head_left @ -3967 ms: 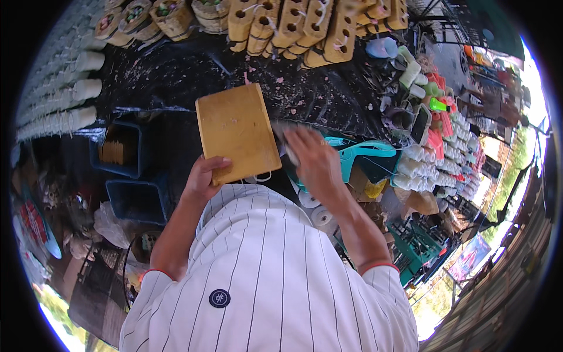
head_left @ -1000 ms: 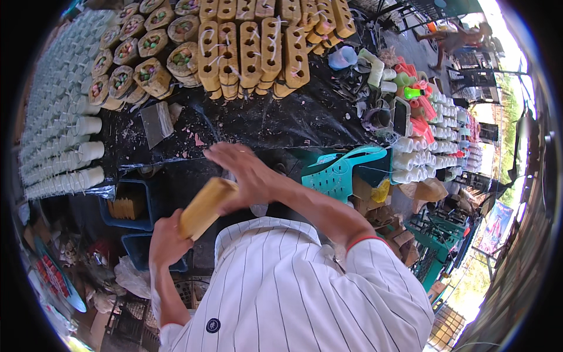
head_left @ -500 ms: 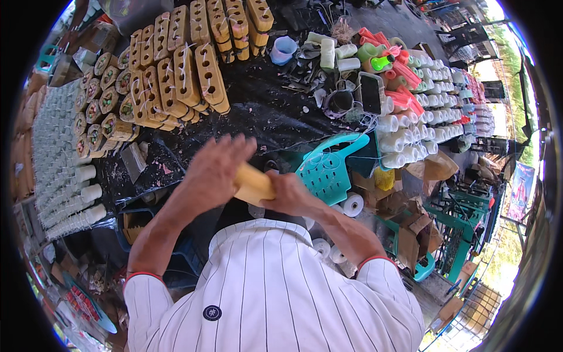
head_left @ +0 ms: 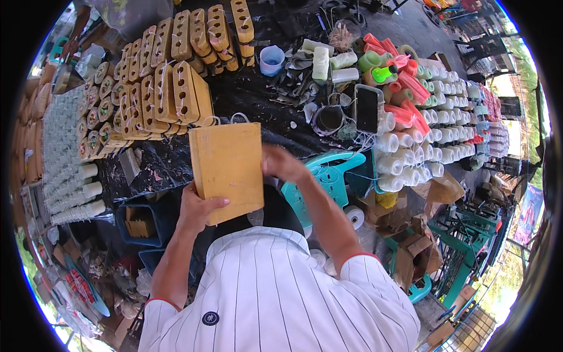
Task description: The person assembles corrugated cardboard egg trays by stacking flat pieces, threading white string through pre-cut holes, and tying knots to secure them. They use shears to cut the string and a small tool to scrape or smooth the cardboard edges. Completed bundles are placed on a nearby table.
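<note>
In front of my chest I hold a flat yellow block [head_left: 227, 170] upright, its broad face toward me. My left hand [head_left: 198, 206] grips its lower left edge, thumb across the face. White string loops [head_left: 239, 117] stick up from its top edge. My right hand [head_left: 282, 164] is at the block's right edge, fingers bunched and slightly blurred; what they hold, if anything, is hidden. Past the block, similar yellow blocks with round holes and white strings [head_left: 167, 94] stand in rows on the black-covered table [head_left: 252, 100].
Hexagonal bundles [head_left: 94, 126] and white-green cylinders [head_left: 64, 152] lie on the left. A light blue cup [head_left: 271, 60], a phone [head_left: 368, 110] and white rolls [head_left: 399, 158] are to the right. A teal plastic chair [head_left: 328, 182] is near my right arm; a blue crate [head_left: 141, 226] is lower left.
The block has turned so its broad face shows toward me. My left hand has moved down to its lower left edge, and my right hand has risen slightly along its right side.
</note>
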A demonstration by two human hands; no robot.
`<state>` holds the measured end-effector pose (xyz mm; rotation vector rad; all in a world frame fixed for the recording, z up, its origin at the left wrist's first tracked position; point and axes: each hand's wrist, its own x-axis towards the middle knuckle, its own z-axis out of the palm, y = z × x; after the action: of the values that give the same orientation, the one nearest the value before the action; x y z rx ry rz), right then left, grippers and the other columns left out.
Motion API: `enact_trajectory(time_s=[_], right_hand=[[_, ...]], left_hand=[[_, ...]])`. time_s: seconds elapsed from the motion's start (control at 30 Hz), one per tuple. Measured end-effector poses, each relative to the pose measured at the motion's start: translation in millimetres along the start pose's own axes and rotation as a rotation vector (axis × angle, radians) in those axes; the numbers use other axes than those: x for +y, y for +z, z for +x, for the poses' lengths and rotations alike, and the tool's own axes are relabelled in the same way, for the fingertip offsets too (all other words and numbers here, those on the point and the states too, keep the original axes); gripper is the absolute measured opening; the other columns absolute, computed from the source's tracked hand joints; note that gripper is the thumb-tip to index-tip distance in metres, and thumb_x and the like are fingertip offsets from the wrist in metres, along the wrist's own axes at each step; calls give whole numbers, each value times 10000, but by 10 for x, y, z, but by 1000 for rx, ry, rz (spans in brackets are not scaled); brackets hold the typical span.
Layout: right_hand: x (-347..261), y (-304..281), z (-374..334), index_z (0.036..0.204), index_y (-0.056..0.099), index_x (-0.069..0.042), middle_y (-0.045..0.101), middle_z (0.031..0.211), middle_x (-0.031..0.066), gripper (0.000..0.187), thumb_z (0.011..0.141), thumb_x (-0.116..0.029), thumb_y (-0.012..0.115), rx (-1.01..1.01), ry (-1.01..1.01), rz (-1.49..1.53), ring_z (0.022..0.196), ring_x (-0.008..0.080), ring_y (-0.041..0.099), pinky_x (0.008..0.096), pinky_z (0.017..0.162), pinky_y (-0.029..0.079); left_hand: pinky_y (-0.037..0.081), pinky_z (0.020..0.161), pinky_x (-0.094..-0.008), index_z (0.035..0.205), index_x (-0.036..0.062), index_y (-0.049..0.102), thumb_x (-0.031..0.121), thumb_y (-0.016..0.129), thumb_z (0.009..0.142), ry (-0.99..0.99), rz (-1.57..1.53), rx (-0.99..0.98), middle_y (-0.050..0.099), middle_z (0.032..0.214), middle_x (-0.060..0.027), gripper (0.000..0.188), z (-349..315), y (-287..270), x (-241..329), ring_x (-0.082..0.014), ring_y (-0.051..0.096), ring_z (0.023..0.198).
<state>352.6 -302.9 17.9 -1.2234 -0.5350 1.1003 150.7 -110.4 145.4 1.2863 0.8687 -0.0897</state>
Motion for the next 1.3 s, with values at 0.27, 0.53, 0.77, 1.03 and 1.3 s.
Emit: enact_trajectory(time_s=[0.27,0.53,0.77,1.03,1.3], right_hand=[[-237,-1014,1331,906,730,-42,630,1098,138,186,881,-222,768,741,-227,-1469,1140,416,586,500,838,505],[-196,-404,488,985,727,-17,665,865,10,159,1004,-173,706,625,115,406,699,144,643,300,664,565],[310,-256,55,1139,692,-58,695,1028,153,314,898,-244,770,727,565,-472,901,356,693,470,813,566],[331,-300,187,1183,716,-110,595,1309,182,443,770,-162,866,737,7,-1261,1228,384,574,495,1022,486],[603,-451,228,1006,676,-101,672,1068,139,265,765,-93,785,681,-50,-1292,1062,394,633,527,913,504]], left_hand=[[593,897,-369,1199,-45,680,96,862,682,65,479,171,782,1054,-175,566,-222,-96,49,-250,769,930],[587,895,-404,1180,-47,674,106,856,682,147,803,138,767,1028,-250,552,-161,-379,228,-377,768,967],[576,891,-442,1205,-34,657,120,852,686,195,945,12,740,1000,-295,576,108,-716,322,-442,737,959],[566,838,-510,1180,19,670,135,788,705,306,1123,-163,735,928,-266,503,349,-711,524,-454,718,906],[587,830,-499,1143,49,639,104,769,710,553,1295,-306,748,912,-221,456,936,-164,646,-427,734,891]])
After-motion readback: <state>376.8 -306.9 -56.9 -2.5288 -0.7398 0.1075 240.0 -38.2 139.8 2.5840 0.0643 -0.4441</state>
